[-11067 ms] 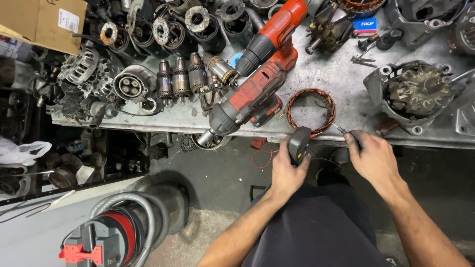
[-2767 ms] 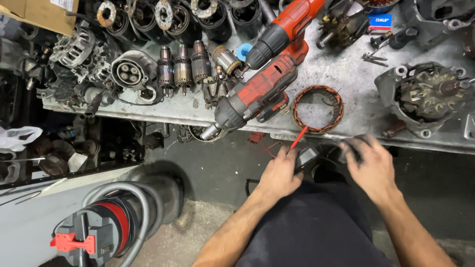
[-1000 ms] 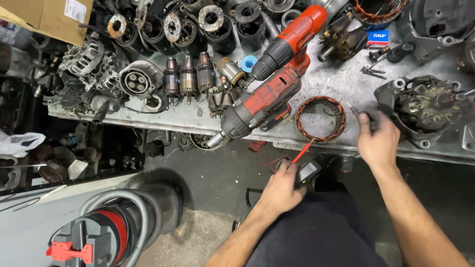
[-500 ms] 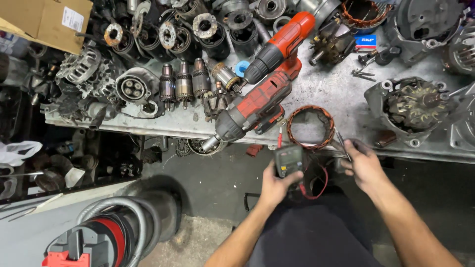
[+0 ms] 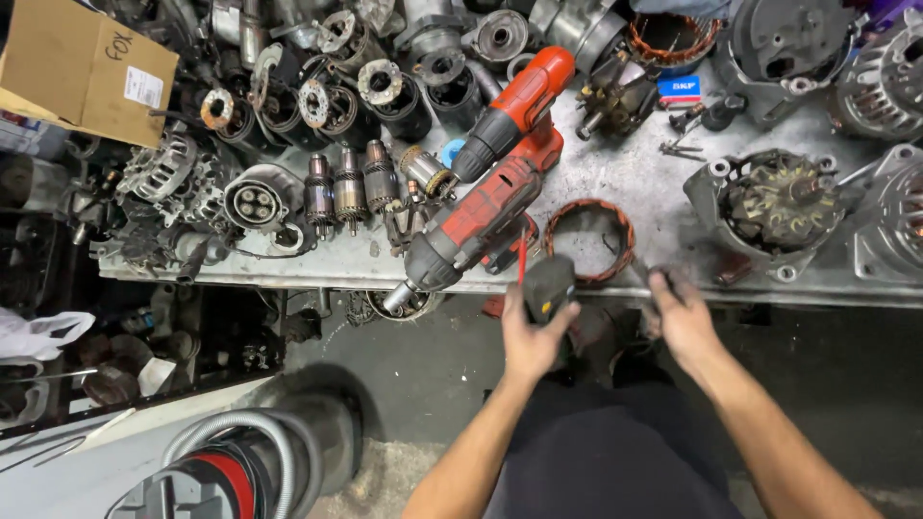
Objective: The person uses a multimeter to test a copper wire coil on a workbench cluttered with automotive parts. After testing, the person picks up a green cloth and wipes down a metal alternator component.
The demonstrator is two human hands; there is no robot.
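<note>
Grey metal bench (image 5: 635, 173) across the top of the view, crowded with motor parts, front edge running just above the hands. Below it, dark floor, with a vacuum cleaner (image 5: 231, 471) and its grey hose at the lower left. Cardboard box (image 5: 82, 67) at the far upper left corner.

On the bench, right of centre: open alternator housing (image 5: 774, 207) with dark windings inside, and a ribbed silver alternator casing (image 5: 894, 221) beside it at the right edge. Centre: two red-and-black cordless drills, the larger one (image 5: 476, 226) lying diagonally with its chuck over the bench edge, the second (image 5: 514, 111) just behind it, touching. Left: a row of small armatures (image 5: 348, 187) standing side by side, next to a round grey motor end (image 5: 255, 202).

Just right of the larger drill, lying flat near the bench edge: copper stator ring (image 5: 588, 240).

Left hand (image 5: 532, 336) closed around a dark handheld meter (image 5: 548, 286), held upright just below the bench edge and in front of the stator ring. Thin red lead (image 5: 522, 261) rising beside the meter's left side.

Right hand (image 5: 683, 317) fingers curled at the bench edge, right of the stator ring, pinching a thin dark probe-like piece (image 5: 642, 281); too blurred to make out exactly what. Hands near each other, not touching.
</note>
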